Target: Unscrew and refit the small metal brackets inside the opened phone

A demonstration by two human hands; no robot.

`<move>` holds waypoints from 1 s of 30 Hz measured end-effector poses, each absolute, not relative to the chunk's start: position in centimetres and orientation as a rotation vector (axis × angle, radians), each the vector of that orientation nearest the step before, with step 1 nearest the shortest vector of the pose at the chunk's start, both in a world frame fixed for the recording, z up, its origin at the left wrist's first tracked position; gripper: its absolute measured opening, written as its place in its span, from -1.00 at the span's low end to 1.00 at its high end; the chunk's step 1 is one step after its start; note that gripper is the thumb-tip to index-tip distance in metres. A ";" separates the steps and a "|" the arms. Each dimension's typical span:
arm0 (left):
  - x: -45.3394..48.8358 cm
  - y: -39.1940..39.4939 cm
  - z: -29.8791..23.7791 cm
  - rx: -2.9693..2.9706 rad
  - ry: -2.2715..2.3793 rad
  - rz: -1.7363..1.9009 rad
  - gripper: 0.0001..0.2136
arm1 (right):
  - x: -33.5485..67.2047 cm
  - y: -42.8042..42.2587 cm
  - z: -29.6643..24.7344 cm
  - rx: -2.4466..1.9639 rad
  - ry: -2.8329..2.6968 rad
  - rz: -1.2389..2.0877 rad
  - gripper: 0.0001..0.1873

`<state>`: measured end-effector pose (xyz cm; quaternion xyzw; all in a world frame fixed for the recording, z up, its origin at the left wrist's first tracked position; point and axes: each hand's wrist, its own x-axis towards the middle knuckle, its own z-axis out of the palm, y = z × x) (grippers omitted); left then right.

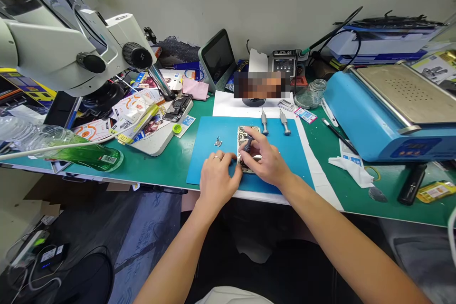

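An opened smartphone [241, 138] with its inner boards exposed lies on a blue work mat [203, 130]. My left hand [218, 175], a ring on one finger, steadies the phone's lower left edge with thumb and fingertips. Over the phone, my right hand [269, 159] is closed around a small grey screwdriver [247, 143], its tip pointing down at the inside; the exact contact point is too small to see. Two more grey screwdrivers, one left [264, 122] and one right [284, 122], lie beyond the phone. A small metal part [218, 142] rests on the mat's left side.
A microscope [103, 52] overhangs the left side, near a green bottle [89, 154]. On the right stand a blue heating plate machine [377, 118] and a glass jar [311, 95]. A soldering station [284, 64] and a tilted screen [218, 59] are at the back.
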<state>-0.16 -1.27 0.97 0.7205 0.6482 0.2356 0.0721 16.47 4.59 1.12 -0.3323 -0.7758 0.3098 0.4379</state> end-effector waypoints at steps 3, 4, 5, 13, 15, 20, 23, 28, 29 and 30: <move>-0.1 -1.3 0.9 2.161 1.945 0.718 -0.92 | 16.5 4.6 1.1 -0.818 -1.936 0.758 -0.38; -0.1 -1.2 0.9 2.160 1.944 0.719 -0.92 | 16.5 4.6 1.1 -0.815 -1.937 0.756 -0.38; -0.1 -1.2 0.9 2.159 1.945 0.720 -0.92 | 16.5 4.6 1.1 -0.812 -1.937 0.754 -0.38; -0.1 -1.2 0.9 2.162 1.947 0.724 -0.91 | 16.4 4.6 1.1 -0.807 -1.933 0.751 -0.38; -0.1 -1.2 0.9 2.165 1.948 0.723 -0.91 | 16.4 4.6 1.1 -0.799 -1.929 0.748 -0.38; -0.1 -1.3 1.0 2.172 1.939 0.728 -0.91 | 16.5 4.8 1.1 -0.815 -1.915 0.693 -0.39; -0.2 -1.3 1.0 2.175 1.932 0.732 -0.90 | 16.5 4.8 1.2 -0.822 -1.905 0.678 -0.37; -0.3 -1.3 1.0 2.173 1.926 0.733 -0.91 | 16.5 4.7 1.3 -0.811 -1.881 0.674 -0.36; -0.3 -1.4 1.0 2.171 1.926 0.733 -0.90 | 16.5 4.7 1.3 -0.810 -1.879 0.673 -0.36; -0.3 -1.4 1.0 2.170 1.926 0.732 -0.90 | 16.5 4.7 1.3 -0.811 -1.878 0.673 -0.37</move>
